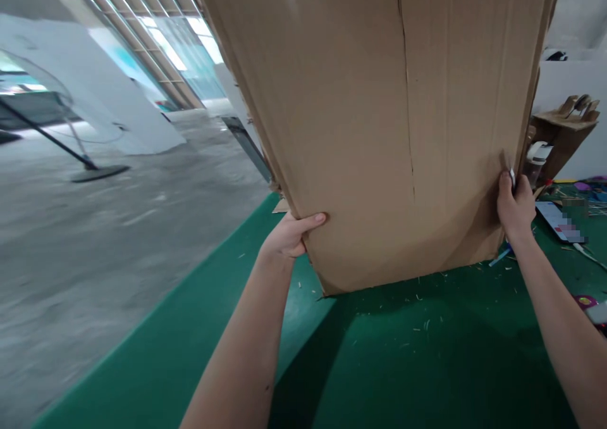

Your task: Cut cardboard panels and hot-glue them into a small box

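A large brown cardboard sheet [351, 131] stands upright on the green tabletop, its lower edge slightly slanted. A long cut line runs down it from the top and ends above the lower part. My left hand [291, 233] grips its left edge, thumb on the near face and the other fingers behind. At the right edge is my right hand [516, 207], closed, with a slim blade-like tool [508, 168] pointing up from it; its exact kind is blurred. That hand also rests against the cardboard, and its fingertips are partly hidden.
The green table [403, 366] carries small cardboard scraps. To the right are a phone [562, 221] with a white cable, a clear bottle with a white lid [538, 157] and a cardboard stand [566, 125]. Concrete floor [142, 239] and a round-based pole [99, 173] lie left.
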`<state>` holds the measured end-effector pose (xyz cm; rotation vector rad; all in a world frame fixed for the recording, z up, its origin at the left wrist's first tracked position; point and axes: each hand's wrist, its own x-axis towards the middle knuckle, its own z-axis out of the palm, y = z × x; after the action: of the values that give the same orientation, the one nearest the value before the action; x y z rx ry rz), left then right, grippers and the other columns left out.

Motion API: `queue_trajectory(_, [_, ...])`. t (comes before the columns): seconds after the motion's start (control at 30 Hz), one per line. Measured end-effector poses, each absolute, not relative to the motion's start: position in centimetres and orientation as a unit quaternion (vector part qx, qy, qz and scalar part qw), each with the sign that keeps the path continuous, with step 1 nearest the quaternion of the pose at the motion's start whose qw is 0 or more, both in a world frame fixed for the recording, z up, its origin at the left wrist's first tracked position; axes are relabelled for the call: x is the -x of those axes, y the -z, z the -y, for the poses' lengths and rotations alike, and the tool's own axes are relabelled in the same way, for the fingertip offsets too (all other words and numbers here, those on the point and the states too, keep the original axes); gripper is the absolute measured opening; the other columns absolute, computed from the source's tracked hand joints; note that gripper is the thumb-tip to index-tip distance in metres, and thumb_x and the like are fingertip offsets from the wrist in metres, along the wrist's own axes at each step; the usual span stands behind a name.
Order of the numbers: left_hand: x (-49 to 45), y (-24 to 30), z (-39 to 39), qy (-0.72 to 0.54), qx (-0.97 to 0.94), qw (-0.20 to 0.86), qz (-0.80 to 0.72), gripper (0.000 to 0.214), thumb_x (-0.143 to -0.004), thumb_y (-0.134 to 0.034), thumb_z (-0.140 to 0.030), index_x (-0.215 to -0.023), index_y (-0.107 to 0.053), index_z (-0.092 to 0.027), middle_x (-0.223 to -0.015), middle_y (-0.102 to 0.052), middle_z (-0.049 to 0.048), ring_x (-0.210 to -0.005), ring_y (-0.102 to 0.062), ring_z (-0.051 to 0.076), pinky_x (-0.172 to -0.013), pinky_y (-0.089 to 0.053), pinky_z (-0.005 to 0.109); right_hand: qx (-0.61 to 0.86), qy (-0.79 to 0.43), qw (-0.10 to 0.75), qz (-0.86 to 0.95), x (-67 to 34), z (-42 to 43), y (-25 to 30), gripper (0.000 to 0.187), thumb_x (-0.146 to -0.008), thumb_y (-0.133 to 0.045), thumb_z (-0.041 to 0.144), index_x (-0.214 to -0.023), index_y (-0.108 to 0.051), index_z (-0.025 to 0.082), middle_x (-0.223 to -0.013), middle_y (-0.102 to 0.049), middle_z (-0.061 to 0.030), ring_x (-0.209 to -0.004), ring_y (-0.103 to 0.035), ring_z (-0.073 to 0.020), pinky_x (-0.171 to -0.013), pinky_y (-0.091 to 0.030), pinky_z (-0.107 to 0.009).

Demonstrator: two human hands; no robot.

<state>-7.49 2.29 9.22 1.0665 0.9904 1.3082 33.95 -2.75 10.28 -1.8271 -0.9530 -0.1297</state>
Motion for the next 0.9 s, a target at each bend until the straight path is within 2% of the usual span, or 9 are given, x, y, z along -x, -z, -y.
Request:
queue_trajectory(0.13, [7.5,-9.3,-2.2,-0.561,-0.453,0.551,-0.420,0.073,-0.035,-0.091,-0.028,-0.105,-0.071,-0.020,-0.093,-0.076,0.0129,-0.091,-0.072,0.037,-0.075,-0.062,0.047,0.736,0.055,0.536,0.409,-34.3,2.8,-10.1,0.042,-0.088,-0.039,0.065,-0.076,-0.042,0.025,-0.072,-0.054,-0.0048,-0.080,-0.055,-0.0287,-0.068,-0.037,-0.039])
queue_trajectory(0.27, [7.4,-9.2,-2.2,-0.566,-0.462,0.546,-0.410,0.069,-0.039,-0.089,-0.025,-0.105,-0.071,-0.020,-0.090,-0.076,0.0135,-0.089,-0.072,0.037,-0.074,-0.062,0.046,0.720,0.044,0.553,0.418,-34.6,2.6,-9.7,0.043,-0.087,-0.039,0.066,-0.075,-0.043,0.025,-0.073,-0.055,-0.0039,-0.080,-0.056,-0.0276,-0.068,-0.037,-0.038])
queue_trajectory(0.53, [7.7,-8.9,-2.4,-0.560,-0.472,0.553,-0.397,0.073,-0.039,-0.091,-0.029,-0.108,-0.070,-0.022,-0.086,-0.076,0.0114,-0.085,-0.073,0.037,-0.079,-0.061,0.053,0.699,0.034,0.569,0.432,-35.1,2.2,-9.2,0.044,-0.088,-0.038,0.066,-0.080,-0.050,0.024,-0.080,-0.060,-0.0056,-0.084,-0.057,-0.0266,-0.071,-0.039,-0.038])
queue_trajectory(0.7, [7.6,-9.0,-2.4,-0.565,-0.468,0.545,-0.406,0.064,-0.039,-0.088,-0.026,-0.101,-0.072,-0.020,-0.087,-0.076,0.0116,-0.086,-0.072,0.038,-0.078,-0.061,0.052,0.681,0.020,0.587,0.437,-35.3,2.0,-8.9,0.046,-0.088,-0.038,0.066,-0.086,-0.054,0.023,-0.087,-0.062,-0.0078,-0.089,-0.057,-0.0273,-0.073,-0.040,-0.039])
queue_trajectory(0.8, [7.4,-9.2,-2.4,-0.562,-0.467,0.544,-0.412,0.056,-0.040,-0.088,-0.026,-0.094,-0.073,-0.019,-0.088,-0.076,0.0124,-0.089,-0.072,0.038,-0.076,-0.061,0.050,0.685,0.018,0.582,0.438,-35.2,2.2,-9.2,0.044,-0.087,-0.039,0.066,-0.082,-0.051,0.024,-0.081,-0.059,-0.0062,-0.084,-0.056,-0.0265,-0.071,-0.040,-0.038])
queue_trajectory(0.9, [7.1,-9.5,-2.2,-0.565,-0.473,0.537,-0.410,0.056,-0.042,-0.089,-0.027,-0.095,-0.073,-0.020,-0.091,-0.076,0.0120,-0.093,-0.071,0.038,-0.079,-0.061,0.049,0.702,0.029,0.568,0.427,-35.1,2.6,-9.6,0.042,-0.085,-0.044,0.065,-0.075,-0.045,0.025,-0.074,-0.055,-0.0030,-0.077,-0.054,-0.0243,-0.068,-0.039,-0.037])
